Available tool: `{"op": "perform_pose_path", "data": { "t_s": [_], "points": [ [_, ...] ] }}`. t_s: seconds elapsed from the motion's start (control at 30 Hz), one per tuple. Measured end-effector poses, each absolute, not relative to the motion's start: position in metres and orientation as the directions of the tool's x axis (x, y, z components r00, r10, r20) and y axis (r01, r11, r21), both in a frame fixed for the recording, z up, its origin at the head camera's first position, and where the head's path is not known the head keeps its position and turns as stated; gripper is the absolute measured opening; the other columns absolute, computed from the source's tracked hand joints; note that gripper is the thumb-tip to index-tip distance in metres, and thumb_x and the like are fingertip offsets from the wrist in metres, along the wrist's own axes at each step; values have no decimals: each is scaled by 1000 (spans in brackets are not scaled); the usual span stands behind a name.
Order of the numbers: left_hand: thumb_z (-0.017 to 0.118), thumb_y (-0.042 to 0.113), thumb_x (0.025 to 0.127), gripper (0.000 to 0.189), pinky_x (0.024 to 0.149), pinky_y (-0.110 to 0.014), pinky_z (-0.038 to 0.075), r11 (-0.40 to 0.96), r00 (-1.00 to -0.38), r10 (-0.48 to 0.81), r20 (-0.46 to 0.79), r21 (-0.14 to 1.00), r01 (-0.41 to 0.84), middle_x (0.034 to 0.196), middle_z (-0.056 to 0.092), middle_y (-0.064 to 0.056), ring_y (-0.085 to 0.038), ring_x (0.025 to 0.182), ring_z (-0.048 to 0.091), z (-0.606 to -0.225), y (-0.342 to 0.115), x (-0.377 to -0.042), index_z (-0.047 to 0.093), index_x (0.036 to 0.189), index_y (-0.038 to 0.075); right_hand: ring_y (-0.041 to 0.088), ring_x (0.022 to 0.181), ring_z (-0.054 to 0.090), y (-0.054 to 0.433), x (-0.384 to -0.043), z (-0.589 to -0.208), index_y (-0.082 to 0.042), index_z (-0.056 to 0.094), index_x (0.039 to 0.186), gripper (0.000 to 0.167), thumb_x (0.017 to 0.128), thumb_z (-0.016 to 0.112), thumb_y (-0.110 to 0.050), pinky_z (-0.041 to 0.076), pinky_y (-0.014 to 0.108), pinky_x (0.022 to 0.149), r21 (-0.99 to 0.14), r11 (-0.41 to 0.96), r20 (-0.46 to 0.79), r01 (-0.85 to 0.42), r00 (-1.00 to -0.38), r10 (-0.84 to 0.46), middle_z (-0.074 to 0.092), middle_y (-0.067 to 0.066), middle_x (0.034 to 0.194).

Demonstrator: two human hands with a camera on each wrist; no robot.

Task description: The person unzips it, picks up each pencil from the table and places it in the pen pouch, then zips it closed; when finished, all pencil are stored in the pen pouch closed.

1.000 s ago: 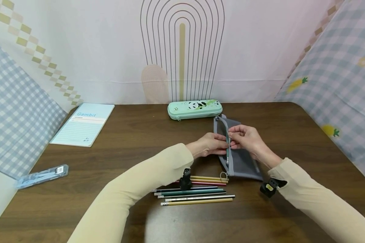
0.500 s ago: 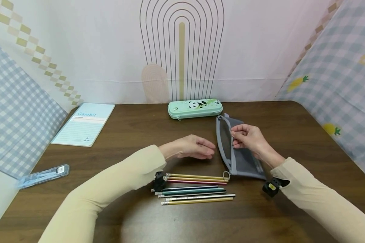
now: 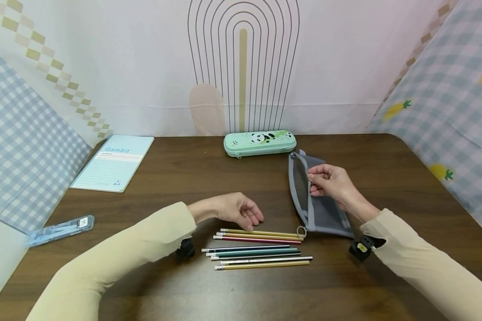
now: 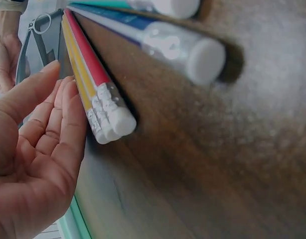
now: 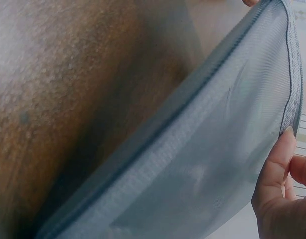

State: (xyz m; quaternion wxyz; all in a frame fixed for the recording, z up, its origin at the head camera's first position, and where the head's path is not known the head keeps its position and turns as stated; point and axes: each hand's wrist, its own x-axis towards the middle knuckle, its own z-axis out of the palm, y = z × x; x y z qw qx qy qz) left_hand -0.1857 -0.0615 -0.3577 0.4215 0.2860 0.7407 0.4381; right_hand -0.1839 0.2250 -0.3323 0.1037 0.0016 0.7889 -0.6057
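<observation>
My left hand hangs just behind a group of yellow and red pencils, its fingers loosely bent with nothing between them. In the left wrist view its fingertips are beside these pencils' eraser ends; whether they touch cannot be told. My right hand pinches the zip edge of a grey mesh pencil pouch between thumb and fingers. The pouch's mouth gapes toward the left. From the right wrist, the mesh side and the pinched edge show close up.
Several more pencils lie nearer in a loose row. A green panda pencil case stands at the table's back edge. On the left are a light blue notebook and a clear blue plastic case.
The left hand has drawn out of the pouch's mouth, moving left and down to the yellow and red pencils. The right hand keeps its pinch on the pouch, which has shifted slightly right.
</observation>
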Motion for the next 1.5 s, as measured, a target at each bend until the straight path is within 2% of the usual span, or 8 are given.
{"op": "perform_pose_path", "data": {
  "t_s": [0.4,0.73,0.87,1.07,1.2,1.3,1.4,1.5],
  "points": [
    [72,-4,78,28,74,-18,53,492,-440,830,-343,821,288,86,65,-1,-6,79,60,-355,-62,-181,66,105,2,3,58,60,226,-184,-332,13,44,120,34,95,53,-8,56,19,58,-957,262,-160,124,-979,-124,60,-7,72],
    [72,-1,80,15,66,-17,51,543,-474,806,-355,762,352,80,66,0,-5,72,59,-350,-62,-180,70,94,6,4,59,60,226,-184,-330,13,44,119,33,95,53,-8,56,20,59,-956,269,-158,121,-980,-121,60,-7,73],
    [71,2,81,14,65,-15,50,564,-449,802,-395,750,347,81,67,0,-3,72,58,-345,-69,-186,70,95,4,4,59,60,226,-184,-331,13,44,120,34,95,53,-8,56,19,59,-955,268,-163,126,-979,-120,60,-6,73],
    [63,-5,83,23,60,-17,48,555,-397,797,-455,811,183,78,63,0,-6,70,55,-330,-84,-204,64,105,-6,4,59,60,226,-184,-330,13,44,121,34,96,53,-8,56,19,58,-956,264,-161,125,-980,-120,59,-6,73],
    [59,-4,87,28,68,-20,52,518,-485,751,-448,856,12,82,62,0,-7,75,57,-330,-78,-215,58,114,-9,4,59,60,226,-184,-331,13,44,121,35,96,53,-9,56,19,59,-955,268,-166,129,-979,-121,59,-6,74],
    [58,0,91,31,72,-22,53,454,-560,693,-455,878,-151,95,67,-7,-7,80,61,-336,-61,-219,54,120,-8,4,60,61,225,-183,-331,13,43,122,36,96,53,-9,56,19,60,-953,274,-169,129,-977,-128,60,-7,74],
    [56,1,92,33,70,-21,54,355,-594,653,-471,882,-309,111,65,-16,-9,81,63,-342,-38,-221,52,124,-8,3,60,61,223,-182,-331,13,44,121,36,96,54,-9,56,19,60,-954,271,-170,128,-976,-136,60,-7,73],
    [53,0,94,35,67,-19,55,248,-610,628,-484,867,-432,108,64,-18,-11,78,64,-346,-15,-222,49,127,-8,3,60,61,221,-182,-331,13,44,121,35,95,54,-9,56,20,60,-953,275,-167,126,-977,-133,60,-6,73]
  ]
}}
